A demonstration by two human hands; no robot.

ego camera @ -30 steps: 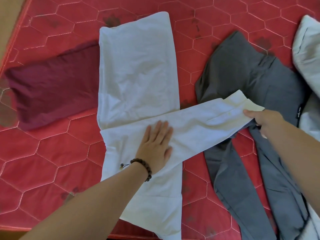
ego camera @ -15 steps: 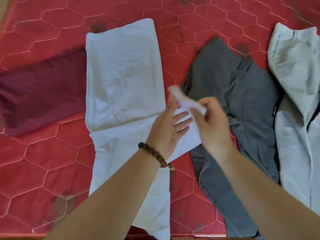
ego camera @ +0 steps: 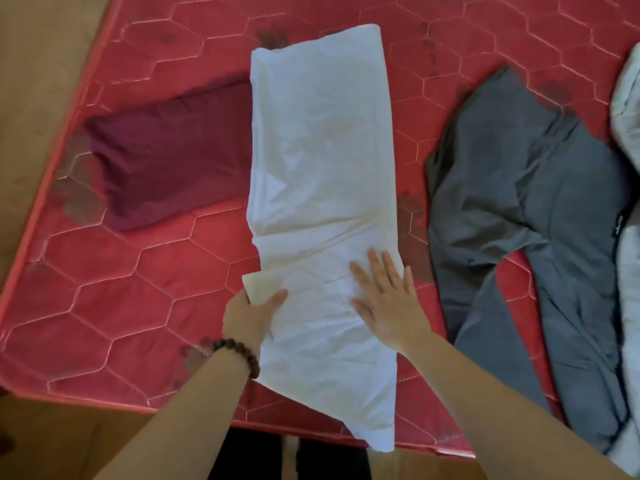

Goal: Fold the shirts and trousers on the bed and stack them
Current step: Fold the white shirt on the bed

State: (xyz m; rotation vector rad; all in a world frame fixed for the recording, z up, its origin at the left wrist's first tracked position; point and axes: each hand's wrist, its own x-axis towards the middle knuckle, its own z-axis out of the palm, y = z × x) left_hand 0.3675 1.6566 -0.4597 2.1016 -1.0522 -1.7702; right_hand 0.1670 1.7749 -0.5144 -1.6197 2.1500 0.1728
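A white shirt (ego camera: pixel 322 161) lies as a long narrow strip down the middle of the red mattress (ego camera: pixel 114 306), its near end reaching the front edge. Its sleeve is folded across the body from right to left. My left hand (ego camera: pixel 251 315), with a bead bracelet on the wrist, pinches the sleeve's cuff at the shirt's left edge. My right hand (ego camera: pixel 384 296) presses flat on the folded sleeve near the shirt's right edge, fingers straight. A folded maroon garment (ego camera: pixel 166 161) lies left of the shirt, partly under it. Grey trousers (ego camera: pixel 526 216) lie spread out on the right.
A pale grey garment (ego camera: pixel 627 109) shows at the right edge of the view, beside the trousers. The mattress's front edge runs just below my forearms, with tan floor (ego camera: pixel 45 53) to the left and in front.
The sleeve, first stretched to the right in my right hand, has been carried across the shirt to its left side. My left hand now pinches the cuff and my right hand presses the fold.
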